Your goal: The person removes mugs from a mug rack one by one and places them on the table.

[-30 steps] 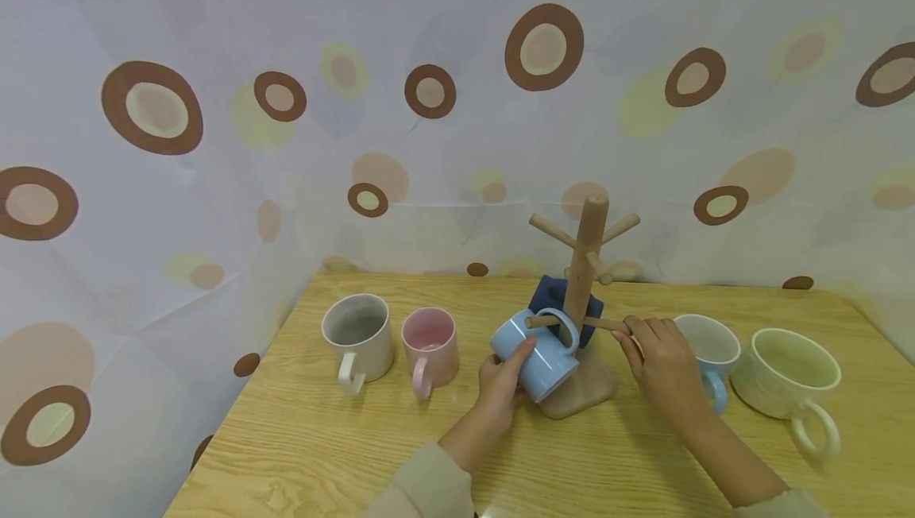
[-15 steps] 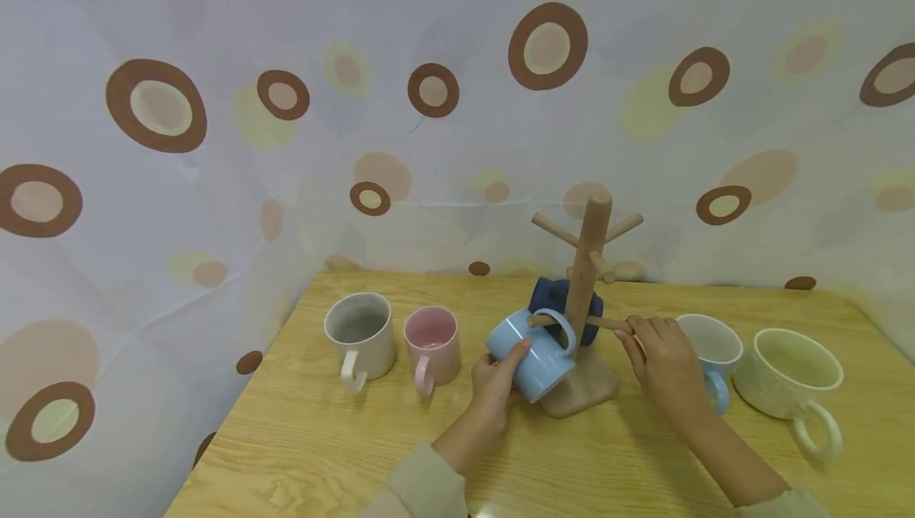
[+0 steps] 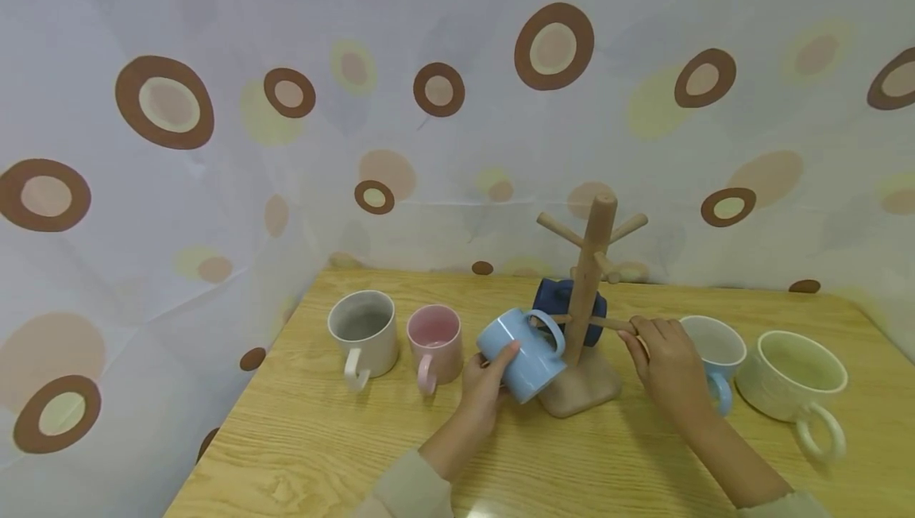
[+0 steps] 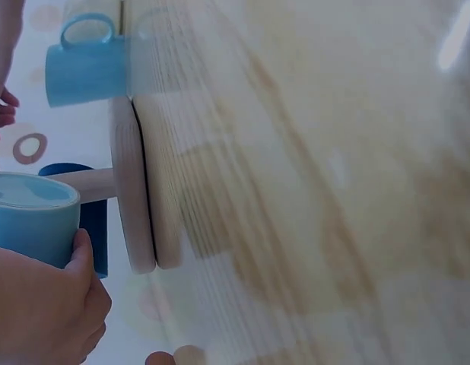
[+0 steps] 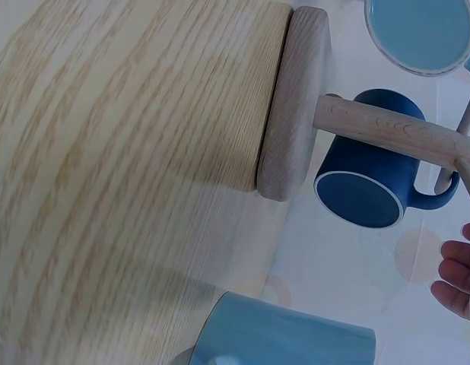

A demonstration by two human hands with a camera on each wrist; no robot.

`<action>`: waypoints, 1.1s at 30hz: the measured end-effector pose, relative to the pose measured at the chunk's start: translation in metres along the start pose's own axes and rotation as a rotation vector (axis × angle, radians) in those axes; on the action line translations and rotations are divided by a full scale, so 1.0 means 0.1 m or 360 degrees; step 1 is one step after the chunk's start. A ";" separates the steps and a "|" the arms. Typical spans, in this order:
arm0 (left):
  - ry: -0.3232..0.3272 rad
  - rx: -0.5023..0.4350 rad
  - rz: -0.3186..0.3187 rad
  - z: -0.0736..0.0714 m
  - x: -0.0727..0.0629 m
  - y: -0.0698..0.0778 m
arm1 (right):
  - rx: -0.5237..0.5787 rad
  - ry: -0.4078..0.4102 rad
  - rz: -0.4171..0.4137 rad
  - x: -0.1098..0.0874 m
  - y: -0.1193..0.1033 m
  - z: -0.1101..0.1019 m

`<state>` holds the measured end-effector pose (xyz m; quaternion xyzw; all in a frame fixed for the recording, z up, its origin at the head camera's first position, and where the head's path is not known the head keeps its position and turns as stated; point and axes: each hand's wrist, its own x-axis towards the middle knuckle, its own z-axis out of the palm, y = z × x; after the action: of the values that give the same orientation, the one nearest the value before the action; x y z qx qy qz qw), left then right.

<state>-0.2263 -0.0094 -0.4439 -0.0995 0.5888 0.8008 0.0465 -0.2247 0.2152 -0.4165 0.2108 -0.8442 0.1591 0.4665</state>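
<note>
My left hand (image 3: 484,392) grips a light blue mug (image 3: 520,357) by its body, thumb along the near side. The mug is tilted, its handle toward the wooden mug tree (image 3: 588,287). A lower left peg's end (image 3: 538,321) shows at the handle's loop. My right hand (image 3: 668,367) holds the lower right peg (image 3: 610,323) near its tip with fingers and thumb. A dark blue mug (image 5: 372,171) hangs on its side at the back of the tree, partly hidden by the post in the head view.
On the left of the table (image 3: 343,438) stand a white mug (image 3: 375,347) and a pink mug (image 3: 438,347). Right of the tree are a blue mug with white inside (image 3: 715,351), partly behind my right hand, and a large pale green cup (image 3: 782,383). A patterned sheet (image 3: 457,144) hangs behind.
My left hand has drawn the light blue mug leftward from the tree's post, its handle shifting toward the lower left peg's end. The right hand keeps holding its peg.
</note>
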 end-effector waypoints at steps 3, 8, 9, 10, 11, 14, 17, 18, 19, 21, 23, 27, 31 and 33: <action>0.0000 0.0010 0.0036 -0.04 -0.02 0.01 | -0.0001 -0.0002 0.0002 0.00 0.00 0.00; -0.0042 0.0126 0.0104 -0.11 -0.09 0.00 | -0.0003 -0.0008 0.0008 0.00 -0.01 -0.01; -0.0054 0.0168 0.0111 -0.12 -0.10 0.00 | -0.0002 -0.0009 0.0010 0.00 -0.01 -0.01; -0.0068 0.0202 0.0124 -0.14 -0.12 0.00 | -0.0004 -0.0014 0.0014 0.00 -0.01 -0.01; -0.0084 0.0227 0.0133 -0.15 -0.14 0.00 | -0.0004 -0.0021 0.0022 -0.01 -0.01 -0.01; -0.0139 0.0275 0.0189 -0.17 -0.17 0.00 | 0.0028 -0.0058 0.0073 -0.01 -0.02 -0.02; -0.0182 0.0291 0.0238 -0.18 -0.18 0.00 | 0.0120 -0.0123 0.0179 -0.01 -0.05 -0.04; -0.0193 0.0302 0.0255 -0.18 -0.19 0.01 | 0.0153 -0.0153 0.0232 -0.01 -0.06 -0.06; -0.0207 0.0312 0.0270 -0.18 -0.19 0.01 | 0.0188 -0.0188 0.0301 0.00 -0.08 -0.07; -0.0239 0.0342 0.0287 -0.18 -0.19 0.03 | 0.0253 -0.0300 0.0497 0.00 -0.12 -0.11; -0.0274 0.0390 0.0307 -0.19 -0.19 0.04 | 0.0324 -0.0475 0.0741 0.01 -0.17 -0.17; -0.0399 0.0476 0.0328 -0.20 -0.19 0.07 | 0.0765 -0.0898 0.1283 0.01 -0.28 -0.25; -0.0525 0.0538 0.0377 -0.20 -0.19 0.08 | 0.1519 -0.1094 0.1629 0.01 -0.38 -0.28; -0.0577 0.0564 0.0407 -0.19 -0.19 0.08 | 0.1827 -0.1170 0.1656 0.01 -0.42 -0.31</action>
<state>-0.2077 -0.0293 -0.4374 0.1301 0.7093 0.6896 0.0662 -0.1815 0.1934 -0.3969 0.0384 -0.7199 0.6770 -0.1481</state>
